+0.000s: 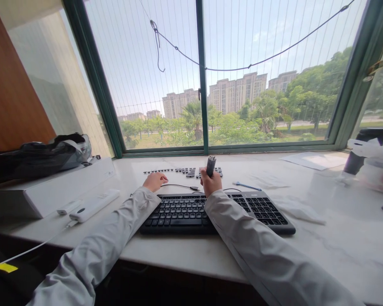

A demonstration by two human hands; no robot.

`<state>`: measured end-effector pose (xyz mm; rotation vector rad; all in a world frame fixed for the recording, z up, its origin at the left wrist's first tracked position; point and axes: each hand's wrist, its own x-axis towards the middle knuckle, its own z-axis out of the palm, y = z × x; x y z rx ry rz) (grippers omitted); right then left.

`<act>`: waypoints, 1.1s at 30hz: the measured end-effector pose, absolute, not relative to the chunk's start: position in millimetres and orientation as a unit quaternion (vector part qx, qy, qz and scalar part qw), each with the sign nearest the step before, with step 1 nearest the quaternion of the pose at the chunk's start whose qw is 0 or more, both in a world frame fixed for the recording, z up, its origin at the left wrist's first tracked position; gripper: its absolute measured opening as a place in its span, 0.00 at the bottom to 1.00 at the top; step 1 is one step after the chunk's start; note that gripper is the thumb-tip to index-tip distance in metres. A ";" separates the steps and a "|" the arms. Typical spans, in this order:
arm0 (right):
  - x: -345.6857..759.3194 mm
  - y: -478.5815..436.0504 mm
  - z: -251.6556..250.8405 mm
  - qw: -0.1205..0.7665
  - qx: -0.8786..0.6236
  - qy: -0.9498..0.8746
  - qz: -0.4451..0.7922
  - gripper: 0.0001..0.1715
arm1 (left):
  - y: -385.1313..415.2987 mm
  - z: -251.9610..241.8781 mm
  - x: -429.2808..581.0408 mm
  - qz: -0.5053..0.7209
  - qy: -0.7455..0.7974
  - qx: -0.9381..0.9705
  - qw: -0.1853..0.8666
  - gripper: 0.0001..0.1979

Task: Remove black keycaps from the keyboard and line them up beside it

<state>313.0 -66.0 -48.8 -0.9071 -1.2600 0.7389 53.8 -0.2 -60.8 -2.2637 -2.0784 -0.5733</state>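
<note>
A black keyboard (255, 208) lies on the white marble sill in front of me. My right hand (210, 183) is closed around a dark cylindrical tool (210, 165), held upright just beyond the keyboard's far edge. My left hand (154, 181) rests with curled fingers on the sill at the keyboard's far left corner; I cannot tell if it holds anything. Rows of loose black keycaps (181, 171) lie beyond both hands. A thin black cable (178, 185) runs between the hands.
A white box (51, 191) with a dark bag (41, 158) on top stands at left; a white remote (94, 205) lies beside it. A blue pen (247, 185) lies right of the hands, papers (315, 160) and a dark bottle (362, 148) at far right. The window (201, 85) closes the back.
</note>
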 end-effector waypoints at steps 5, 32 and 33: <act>316.8 -71.2 -43.7 0.620 -0.452 -0.609 0.203 0.22 | 5.6 -52.0 51.7 -0.202 -0.695 -0.689 0.040 0.12; 318.2 -96.5 -38.3 0.171 -0.434 -0.878 -0.112 0.17 | 107.8 -60.2 69.9 -0.116 -0.675 -0.724 0.082 0.09; 317.8 -96.5 -38.6 0.170 -0.435 -0.878 -0.110 0.17 | 108.3 -60.4 69.7 -0.118 -0.675 -0.724 0.083 0.09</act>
